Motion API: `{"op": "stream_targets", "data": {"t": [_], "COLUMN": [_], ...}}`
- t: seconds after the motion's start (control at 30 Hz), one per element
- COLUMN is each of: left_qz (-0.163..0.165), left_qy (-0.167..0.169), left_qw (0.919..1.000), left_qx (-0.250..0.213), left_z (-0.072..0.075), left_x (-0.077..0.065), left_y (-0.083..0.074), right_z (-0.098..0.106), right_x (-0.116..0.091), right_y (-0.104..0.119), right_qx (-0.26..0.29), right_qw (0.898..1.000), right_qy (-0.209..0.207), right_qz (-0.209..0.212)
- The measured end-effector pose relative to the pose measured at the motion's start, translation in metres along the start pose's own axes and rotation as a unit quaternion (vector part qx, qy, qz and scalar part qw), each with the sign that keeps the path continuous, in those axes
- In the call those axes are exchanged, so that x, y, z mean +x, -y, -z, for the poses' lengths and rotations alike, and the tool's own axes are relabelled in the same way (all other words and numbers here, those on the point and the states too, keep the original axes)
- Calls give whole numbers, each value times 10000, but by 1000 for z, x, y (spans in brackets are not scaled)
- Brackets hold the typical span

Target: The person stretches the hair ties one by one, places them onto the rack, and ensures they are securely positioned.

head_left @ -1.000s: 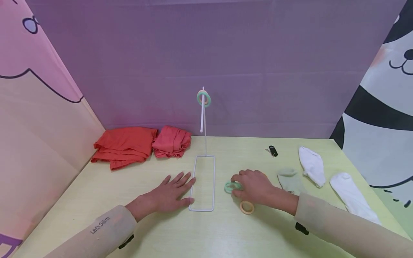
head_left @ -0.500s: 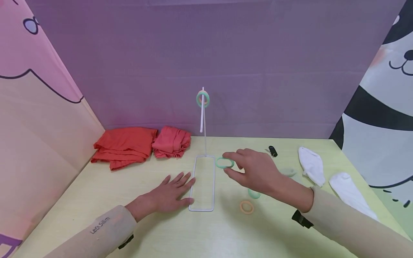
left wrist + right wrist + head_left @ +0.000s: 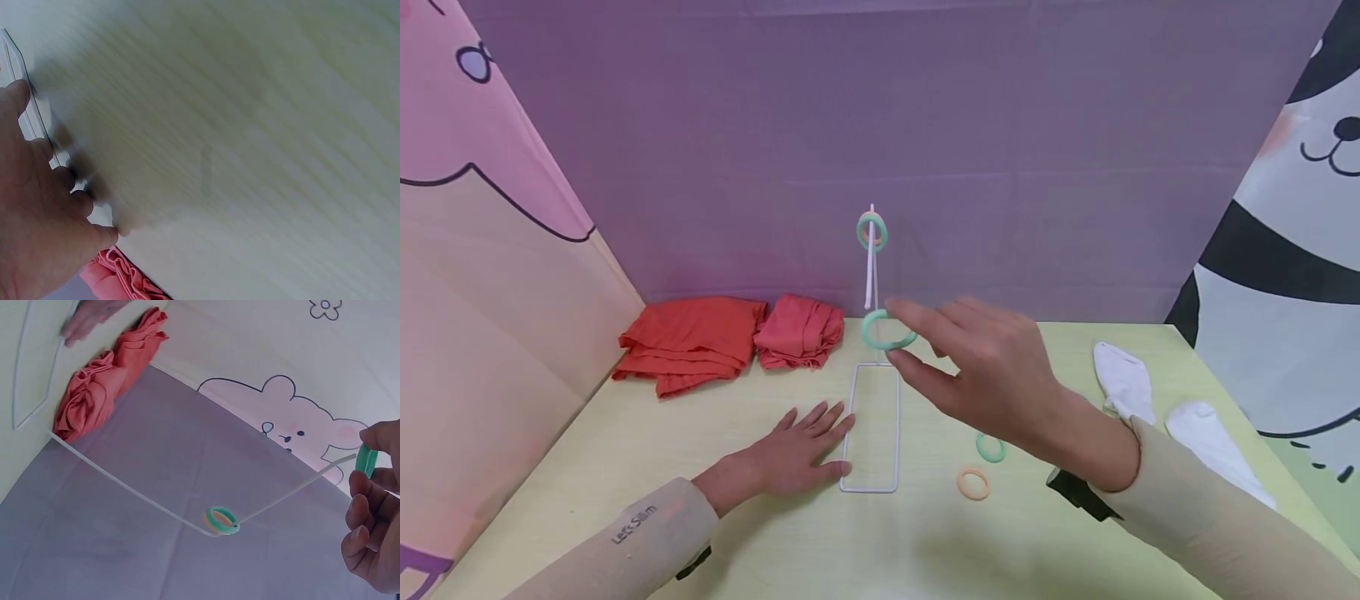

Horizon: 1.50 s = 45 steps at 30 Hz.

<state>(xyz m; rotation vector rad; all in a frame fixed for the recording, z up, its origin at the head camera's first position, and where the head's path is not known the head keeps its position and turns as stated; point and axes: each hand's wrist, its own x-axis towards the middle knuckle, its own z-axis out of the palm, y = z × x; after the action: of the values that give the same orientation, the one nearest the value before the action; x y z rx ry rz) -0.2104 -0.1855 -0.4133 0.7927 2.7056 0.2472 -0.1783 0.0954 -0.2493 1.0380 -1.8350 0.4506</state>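
Observation:
Between thumb and index finger my right hand (image 3: 988, 362) pinches a green ring (image 3: 874, 340). In the right wrist view that ring (image 3: 366, 460) is close to the free end of the white stand's rod (image 3: 294, 494); whether the tip is inside it I cannot tell. Another green ring (image 3: 215, 519) hangs with an orange ring (image 3: 208, 521) around the rod near its bend. My left hand (image 3: 793, 450) lies spread on the table, its fingers on the side of the stand's wire base (image 3: 897, 429). In the left wrist view the left hand's fingers (image 3: 44, 150) lie along that wire.
A green ring (image 3: 991, 448) and an orange ring (image 3: 973, 483) lie on the table (image 3: 820, 550). Red folded cloths (image 3: 688, 342) sit at the back left. White socks (image 3: 1125, 383) lie at the right. A purple curtain (image 3: 737, 167) stands behind the table.
My right hand has lifted a green ring off the table and carried it up and left toward the rod's end. The other green ring stays on the table. The left hand has not moved.

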Motion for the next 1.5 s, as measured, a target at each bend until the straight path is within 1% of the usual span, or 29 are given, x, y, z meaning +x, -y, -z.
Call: {"op": "stream_targets", "data": {"t": [0.17, 0.3, 0.43, 0.6, 0.73, 0.97, 1.3, 1.5], "left_qz": [10, -28, -35, 7, -2, -32, -51, -49], "left_qy": [-37, -95, -78, -44, -55, -42, -45, -48], "left_qw": [10000, 10000, 10000, 10000, 10000, 10000, 10000, 10000], "left_qx": [-41, 14, 11, 25, 63, 8, 8, 21], "left_z": [0, -3, -4, -3, -4, -1, -1, -1], "left_x": [0, 1, 2, 3, 2, 0, 1, 0], "left_y": [1, 2, 2, 2, 2, -1, -1, -1], "right_z": [-10, -24, -37, -52, -61, -74, -89, -91], "right_x": [11, 13, 15, 19, 23, 31, 34, 37], "right_y": [-4, -16, -28, -41, -49, -61, -72, -72], "right_qx": [-231, -504, -841, -1144, -1252, -1452, -1661, -1678], "right_qw": [9996, 9986, 9959, 9928, 9917, 9890, 9849, 9835], "right_qy": [-58, -159, -322, -360, -299, -242, -162, -22], "right_qz": [-118, -65, -1, 8, -31, -110, -454, -671]}}
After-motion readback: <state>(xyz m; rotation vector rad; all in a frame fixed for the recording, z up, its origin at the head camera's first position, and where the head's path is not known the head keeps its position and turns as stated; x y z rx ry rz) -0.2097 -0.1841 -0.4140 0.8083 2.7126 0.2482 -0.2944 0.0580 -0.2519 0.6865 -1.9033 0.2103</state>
